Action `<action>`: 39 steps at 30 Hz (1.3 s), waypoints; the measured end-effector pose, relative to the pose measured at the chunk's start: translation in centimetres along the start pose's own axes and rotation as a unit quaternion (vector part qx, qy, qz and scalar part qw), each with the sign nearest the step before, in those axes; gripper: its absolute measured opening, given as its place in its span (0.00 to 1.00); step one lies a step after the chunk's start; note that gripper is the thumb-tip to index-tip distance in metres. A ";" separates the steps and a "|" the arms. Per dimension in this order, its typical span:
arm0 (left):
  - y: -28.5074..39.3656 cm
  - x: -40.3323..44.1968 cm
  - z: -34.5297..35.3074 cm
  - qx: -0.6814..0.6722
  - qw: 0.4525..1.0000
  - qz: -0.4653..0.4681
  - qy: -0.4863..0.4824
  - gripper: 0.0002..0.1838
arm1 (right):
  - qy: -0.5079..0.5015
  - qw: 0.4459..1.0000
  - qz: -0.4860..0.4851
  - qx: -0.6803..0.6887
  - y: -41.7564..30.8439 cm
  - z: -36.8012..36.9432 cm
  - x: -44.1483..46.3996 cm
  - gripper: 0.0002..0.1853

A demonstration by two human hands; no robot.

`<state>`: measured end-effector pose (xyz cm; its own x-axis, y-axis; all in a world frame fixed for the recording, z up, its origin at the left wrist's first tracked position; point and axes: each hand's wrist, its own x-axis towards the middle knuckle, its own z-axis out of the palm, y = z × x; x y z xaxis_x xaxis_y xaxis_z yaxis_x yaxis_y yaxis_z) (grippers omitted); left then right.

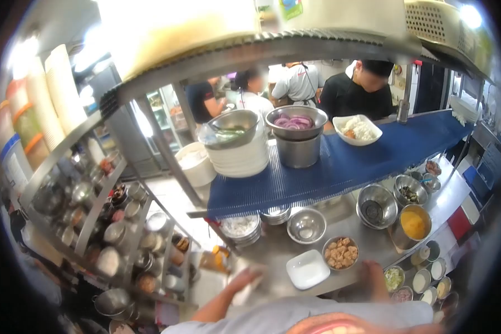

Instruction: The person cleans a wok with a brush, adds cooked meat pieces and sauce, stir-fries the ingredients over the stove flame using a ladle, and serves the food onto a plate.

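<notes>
A: In the head view, what sits between the two hands?

B: A white dish [308, 269], on the steel counter [273, 253] near the edge closest to the person. It's a rounded square, shallow and glossy, with a soft sheen across its smooth inside.

A: And just beside it?

B: A small steel bowl [325, 259], round, filled with brown chunks [340, 253]. They're golden, rough and craggy, in uneven lumps heaped up to about the rim.

A: Where are the hands?

B: The left hand [246, 278] is left of the dish, apart from it, by a whitish patch [254, 286] too blurred to name. The right hand [373, 273] is near the small bowl's right side, badly smeared.

A: Fingers open or closed?

B: That can't be told for either hand; the blur hides whether they grip anything.

A: And the surfaces around them?

B: Beyond the dish stands a wide steel bowl [307, 226], polished, catching bright reflections. Further right, a cylindrical steel pot [409, 241] holds an orange-yellow mass [413, 224]. Above runs a blue shelf [339, 161], its front finely ribbed, carrying curved purple slices [292, 121] and a squarish white bowl [359, 142] of crumbly white food [364, 129].
</notes>
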<state>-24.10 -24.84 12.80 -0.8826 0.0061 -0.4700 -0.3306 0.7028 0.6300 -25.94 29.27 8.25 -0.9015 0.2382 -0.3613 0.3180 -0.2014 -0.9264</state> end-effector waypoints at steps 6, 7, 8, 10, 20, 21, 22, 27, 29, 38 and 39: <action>13.5 -1.9 3.5 -0.807 0.382 0.099 -0.440 0.40 | -0.053 0.991 -0.034 -0.118 -0.8 -0.3 -1.3 0.12; 15.2 -1.5 4.4 -0.781 0.380 0.123 -0.481 0.41 | -0.060 0.988 -0.048 -0.136 -1.4 0.0 -1.4 0.13; 17.4 -1.3 4.8 -0.753 0.377 0.148 -0.519 0.42 | -0.067 0.984 -0.062 -0.155 -2.0 0.4 -1.5 0.13; 23.0 -3.9 4.3 -0.732 0.413 0.136 -0.525 0.44 | 0.023 0.991 0.120 0.050 -3.0 1.2 -2.1 0.13; 21.2 -5.4 6.3 -0.659 0.535 0.087 -0.521 0.36 | -0.241 0.793 0.105 -0.549 15.8 -2.3 -9.3 0.21; 20.0 -5.5 6.1 -0.698 0.572 0.042 -0.428 0.36 | -0.243 0.792 0.109 -0.549 15.5 -2.3 -9.6 0.21; 18.5 -5.6 6.3 -0.728 0.599 -0.009 -0.333 0.36 | -0.250 0.755 0.148 -0.588 14.9 -2.4 -10.3 0.21; 15.0 -2.5 6.9 -0.674 0.705 0.052 -0.213 0.31 | -0.376 0.766 0.042 -0.520 -10.1 7.5 -11.8 0.24; 18.5 -2.8 5.2 -0.622 0.768 0.062 -0.138 0.30 | -0.338 0.874 -0.023 -0.348 -15.6 11.9 -11.1 0.29; 22.5 -6.8 -1.7 -0.576 0.779 0.245 -0.034 0.33 | -0.173 0.985 0.024 -0.013 -18.1 21.8 -9.6 0.34; 21.0 -5.9 -0.2 -0.637 0.732 0.225 -0.088 0.32 | -0.181 0.983 0.018 -0.023 -18.0 22.6 -10.0 0.34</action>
<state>-25.90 -10.23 28.93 -0.9783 0.2036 -0.0392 -0.1620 -0.6326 0.7574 -29.27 9.08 30.91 -0.9319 -0.1244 -0.3406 0.3574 -0.1574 -0.9206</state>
